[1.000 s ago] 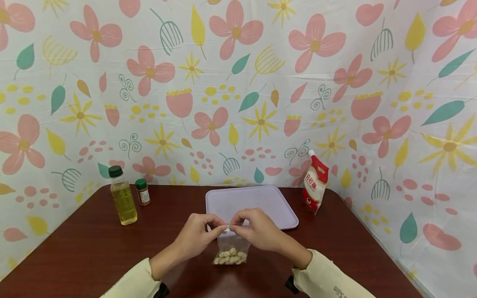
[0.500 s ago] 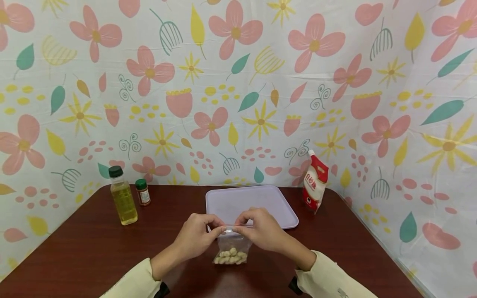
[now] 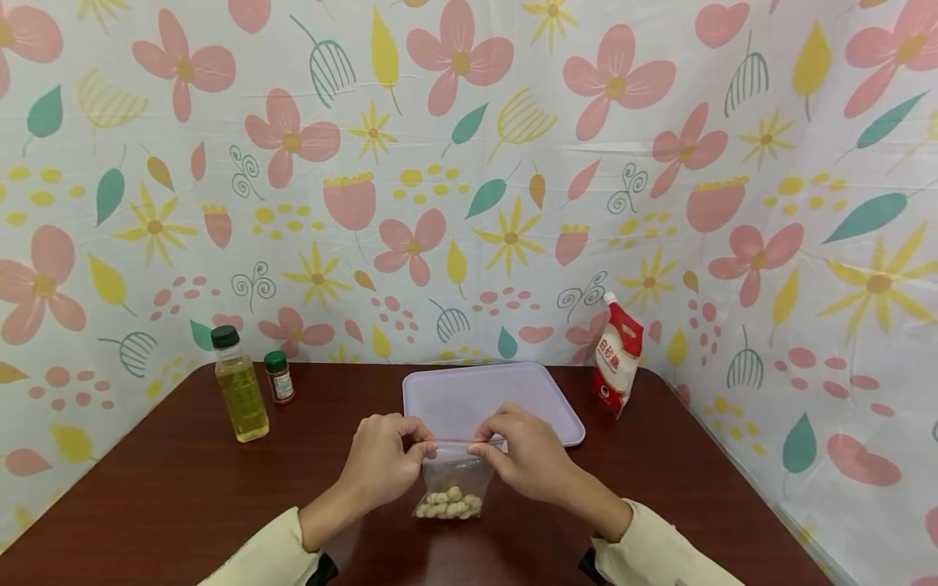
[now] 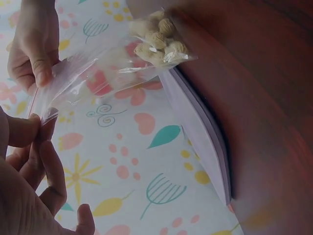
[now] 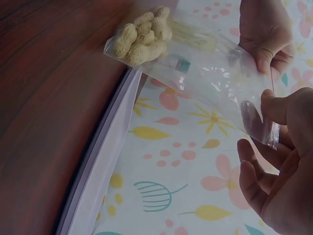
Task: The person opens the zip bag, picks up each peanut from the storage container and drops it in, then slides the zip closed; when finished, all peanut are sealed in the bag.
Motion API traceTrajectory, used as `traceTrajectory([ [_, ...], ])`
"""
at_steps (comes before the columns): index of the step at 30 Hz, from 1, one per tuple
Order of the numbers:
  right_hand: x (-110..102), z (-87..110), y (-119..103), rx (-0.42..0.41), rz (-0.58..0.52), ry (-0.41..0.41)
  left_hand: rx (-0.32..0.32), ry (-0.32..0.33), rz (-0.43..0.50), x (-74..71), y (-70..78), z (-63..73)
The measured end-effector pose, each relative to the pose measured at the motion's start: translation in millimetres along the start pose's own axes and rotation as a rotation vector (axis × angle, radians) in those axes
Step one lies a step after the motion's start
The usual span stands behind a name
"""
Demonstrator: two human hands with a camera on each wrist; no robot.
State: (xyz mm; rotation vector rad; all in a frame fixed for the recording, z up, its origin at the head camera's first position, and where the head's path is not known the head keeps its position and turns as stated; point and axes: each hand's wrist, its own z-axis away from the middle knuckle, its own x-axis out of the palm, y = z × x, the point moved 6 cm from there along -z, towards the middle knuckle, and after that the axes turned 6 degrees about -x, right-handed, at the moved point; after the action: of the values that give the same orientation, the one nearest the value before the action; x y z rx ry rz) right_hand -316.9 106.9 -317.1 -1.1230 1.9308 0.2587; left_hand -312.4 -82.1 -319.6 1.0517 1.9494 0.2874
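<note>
A clear zip bag (image 3: 456,470) hangs upright between both hands, its top edge stretched between them. Several unshelled peanuts (image 5: 145,38) lie in its bottom. My left hand (image 3: 386,460) pinches the left end of the top edge between thumb and forefinger. At the right end, my right hand (image 3: 523,456) pinches the same edge, thumb towards me. The left wrist view shows the bag (image 4: 93,73) from the side, with the peanuts (image 4: 156,41) gathered in the far end. Whether the zip is sealed cannot be told.
Behind the hands lies a pale purple tray (image 3: 484,399) on the dark red table (image 3: 183,488). An oil bottle (image 3: 242,395) and a small green-capped jar (image 3: 280,378) stand at left. A red and white pouch (image 3: 618,358) stands at right, near the floral curtain (image 3: 454,203).
My right hand has slid rightwards along the bag's top edge, away from the left hand. The gap between the pinching fingers is wider. My left hand has shifted slightly left.
</note>
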Motion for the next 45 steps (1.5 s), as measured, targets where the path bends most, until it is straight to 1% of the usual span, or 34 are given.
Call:
traceTrajectory([
  [3, -4.2, 2.3, 0.6, -0.019, 0.017, 0.019, -0.018, 0.003, -0.016, -0.3, 0.7, -0.6],
  [9, -10.1, 9.9, 5.4, -0.011, 0.036, 0.025, -0.04, -0.006, -0.023, -1.2, 0.0, 0.4],
  [14, -13.7, 16.1, 9.7, -0.013, 0.042, 0.043, -0.037, -0.015, -0.016, -1.9, -0.5, 1.5],
  [19, -15.8, 19.5, 9.9, -0.038, 0.041, 0.07, -0.033, -0.009, -0.008, -2.3, -2.1, 2.7],
  [23, -16.1, 19.4, 9.4, -0.051, 0.056, 0.09, -0.028, -0.006, -0.005, -2.3, -2.2, 2.1],
  [27, -15.6, 15.8, 10.1, -0.039, 0.069, 0.095, -0.027, -0.006, 0.001, -2.8, -2.7, 0.4],
  [30, -13.7, 13.5, 11.2, -0.012, 0.047, 0.073, -0.04, -0.008, 0.006, -4.5, -4.4, 0.3],
  [36, -4.9, 5.8, 8.3, 0.035, -0.023, 0.006, -0.087, -0.026, 0.029, -14.6, -13.6, 1.7],
  [41, 3.1, -8.0, 6.4, 0.046, -0.096, -0.043, -0.125, -0.003, 0.036, -27.6, -23.8, -0.2],
  [45, 6.7, -21.4, 4.6, 0.047, -0.168, -0.043, -0.117, 0.023, 0.042, -39.4, -29.5, -4.2],
])
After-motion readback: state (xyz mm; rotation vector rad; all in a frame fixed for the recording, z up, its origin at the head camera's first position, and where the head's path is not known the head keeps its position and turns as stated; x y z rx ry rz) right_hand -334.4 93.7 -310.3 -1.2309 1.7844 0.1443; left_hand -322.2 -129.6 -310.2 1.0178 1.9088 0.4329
